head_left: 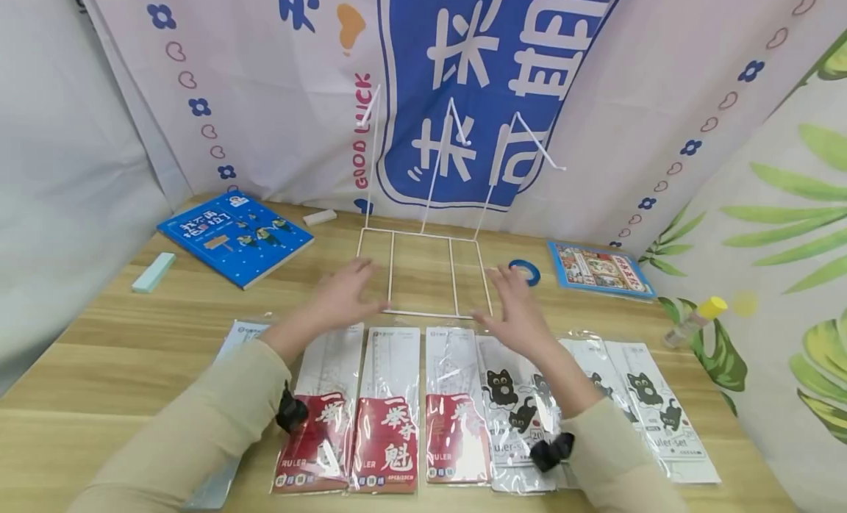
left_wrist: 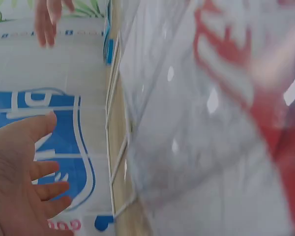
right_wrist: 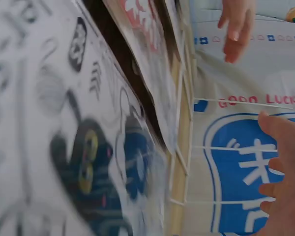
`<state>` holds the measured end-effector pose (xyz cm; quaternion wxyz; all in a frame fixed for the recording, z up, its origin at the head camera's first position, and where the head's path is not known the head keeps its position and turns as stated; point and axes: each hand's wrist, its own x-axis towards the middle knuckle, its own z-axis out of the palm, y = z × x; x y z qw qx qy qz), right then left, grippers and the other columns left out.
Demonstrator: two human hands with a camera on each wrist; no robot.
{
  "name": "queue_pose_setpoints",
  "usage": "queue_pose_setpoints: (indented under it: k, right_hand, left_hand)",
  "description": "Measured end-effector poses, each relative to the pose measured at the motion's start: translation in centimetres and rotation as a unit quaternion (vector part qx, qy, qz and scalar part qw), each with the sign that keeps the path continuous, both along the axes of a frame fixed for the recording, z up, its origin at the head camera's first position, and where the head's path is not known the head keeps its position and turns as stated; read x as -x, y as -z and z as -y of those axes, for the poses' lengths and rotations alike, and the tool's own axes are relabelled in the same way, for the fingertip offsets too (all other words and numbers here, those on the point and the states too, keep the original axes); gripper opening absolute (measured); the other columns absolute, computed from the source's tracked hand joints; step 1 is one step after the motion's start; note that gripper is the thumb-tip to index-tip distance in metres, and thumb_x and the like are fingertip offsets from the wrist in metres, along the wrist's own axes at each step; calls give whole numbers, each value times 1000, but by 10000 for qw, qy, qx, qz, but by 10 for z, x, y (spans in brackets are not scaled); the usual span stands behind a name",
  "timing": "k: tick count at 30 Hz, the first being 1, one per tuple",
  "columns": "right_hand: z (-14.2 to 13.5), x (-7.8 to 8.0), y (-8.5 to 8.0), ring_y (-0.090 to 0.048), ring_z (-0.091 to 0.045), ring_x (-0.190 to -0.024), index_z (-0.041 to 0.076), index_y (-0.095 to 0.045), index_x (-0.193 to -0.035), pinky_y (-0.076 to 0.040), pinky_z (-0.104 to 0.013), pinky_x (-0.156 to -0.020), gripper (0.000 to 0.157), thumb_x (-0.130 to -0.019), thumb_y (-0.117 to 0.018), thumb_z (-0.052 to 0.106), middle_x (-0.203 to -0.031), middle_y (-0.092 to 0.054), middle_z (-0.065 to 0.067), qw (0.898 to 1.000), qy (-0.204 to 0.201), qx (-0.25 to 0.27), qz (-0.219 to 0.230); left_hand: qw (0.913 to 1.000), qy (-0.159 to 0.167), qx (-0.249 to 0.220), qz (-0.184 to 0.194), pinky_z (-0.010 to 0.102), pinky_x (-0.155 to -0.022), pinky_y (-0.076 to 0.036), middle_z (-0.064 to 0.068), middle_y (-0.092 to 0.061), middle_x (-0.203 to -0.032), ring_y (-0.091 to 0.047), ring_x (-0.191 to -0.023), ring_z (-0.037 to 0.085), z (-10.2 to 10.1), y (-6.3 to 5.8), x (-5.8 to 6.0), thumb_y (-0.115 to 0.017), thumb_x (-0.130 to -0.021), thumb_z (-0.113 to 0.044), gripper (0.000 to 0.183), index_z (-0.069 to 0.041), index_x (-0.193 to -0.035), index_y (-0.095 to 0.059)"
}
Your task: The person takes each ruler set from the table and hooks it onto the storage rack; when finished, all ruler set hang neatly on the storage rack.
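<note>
A white wire rack (head_left: 453,274) with upright hooked prongs stands at the back middle of the table. My left hand (head_left: 340,296) hovers by its left side, fingers spread and holding nothing. On the opposite side, my right hand (head_left: 519,311) is held with relaxed fingers near the rack's front right corner; whether it touches the wire I cannot tell. Below the hands lie clear-wrapped ruler sets: several with red-and-white fronts (head_left: 388,432) and several with black cats (head_left: 519,403). The right wrist view shows a cat packet (right_wrist: 88,147) close up. My left forearm partly covers a pale blue packet (head_left: 241,340).
Back left are a blue book (head_left: 238,237), a white block (head_left: 320,217) and a mint-coloured block (head_left: 154,273). To the right lie a blue tape roll (head_left: 533,272), a colourful booklet (head_left: 601,270) and a yellow-capped glue stick (head_left: 695,322). A printed cloth (head_left: 284,131) hangs behind.
</note>
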<state>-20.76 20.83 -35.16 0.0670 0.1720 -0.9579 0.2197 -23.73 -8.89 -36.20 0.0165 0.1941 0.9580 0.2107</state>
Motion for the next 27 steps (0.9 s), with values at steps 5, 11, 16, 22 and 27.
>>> queue_pose_setpoints:
  k: [5, 11, 16, 22, 27]
  right_hand:
    - [-38, -27, -13, -26, -35, -128, 5, -35, -136, -21, -53, -103, 63, -86, -60, 32, -141, -31, -15, 9972, -234, 707, 83]
    - [-92, -68, -16, -40, -38, -117, 0, -45, -127, -32, -60, -92, 47, -87, -60, 21, -128, -46, -19, 9964, -109, 841, -10]
    - [-131, -95, -14, -46, -13, -110, -1, -51, -120, -45, -45, -86, 37, -86, -60, 10, -120, -53, -19, 9965, 227, 786, -198]
    - [-158, -110, -9, -38, 15, -101, -1, -53, -118, -46, -16, -78, 32, -87, -58, 10, -116, -55, -21, 9947, 642, 784, -167]
    - [-174, -111, 2, -47, 2, -100, -6, -52, -116, -48, -25, -80, 33, -89, -57, 13, -112, -55, -24, 9920, 987, 786, 34]
  left_hand:
    - [9986, 79, -167, 495, 50, -100, -29, 24, -33, -137, -33, -124, 39, 23, -3, 16, -55, -89, -32, 59, 1, -134, -36]
    - [9974, 250, 24, 682, 50, -100, -30, 25, -37, -134, -35, -121, 39, 36, 11, 33, -55, -90, -23, 52, 5, -131, -39]
    - [9948, 374, 315, 891, 50, -101, -28, 28, -34, -134, -32, -123, 41, 39, 24, 41, -56, -89, -24, 55, 7, -131, -38]
    - [9944, 271, 504, 889, 53, -102, -25, 32, -31, -134, -28, -123, 44, 42, 32, 48, -58, -87, -24, 58, 9, -130, -38]
    - [9920, 247, 784, 958, 53, -102, -25, 31, -30, -136, -27, -125, 44, 39, 34, 51, -59, -87, -28, 58, 5, -131, -39]
